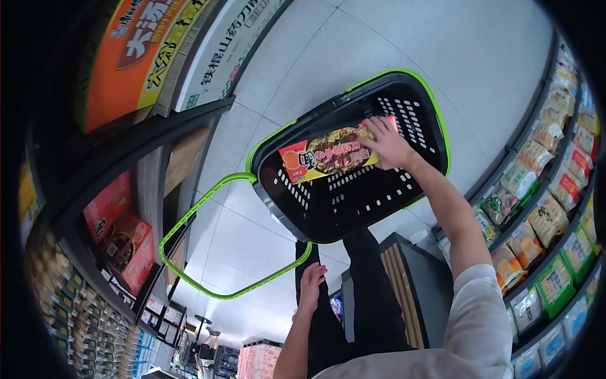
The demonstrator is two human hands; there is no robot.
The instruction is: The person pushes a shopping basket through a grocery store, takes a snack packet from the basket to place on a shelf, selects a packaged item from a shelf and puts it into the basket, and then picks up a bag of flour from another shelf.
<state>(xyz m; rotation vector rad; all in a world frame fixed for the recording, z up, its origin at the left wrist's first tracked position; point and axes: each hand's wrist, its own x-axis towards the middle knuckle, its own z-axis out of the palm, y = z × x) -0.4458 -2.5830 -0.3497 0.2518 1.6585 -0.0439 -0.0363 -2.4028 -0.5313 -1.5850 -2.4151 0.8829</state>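
Note:
A red and yellow noodle box (334, 155) with a picture of food lies inside a black basket (334, 221) with a green rim. My right hand (386, 145) is on the right end of the box, its fingers over the printed face and the thumb side at its lower edge. My left hand (311, 285) is below the basket, near the green handle (221, 295), with loosely curled fingers and nothing visible in it. The handle hangs out to the lower left of the basket.
Shelves of packaged food (536, 221) curve along the right. At the left are a shelf with red boxes (136, 246) and large printed signs (218, 57). A dark stand (420, 278) is beside my legs. Another person (206, 354) is far off at the bottom.

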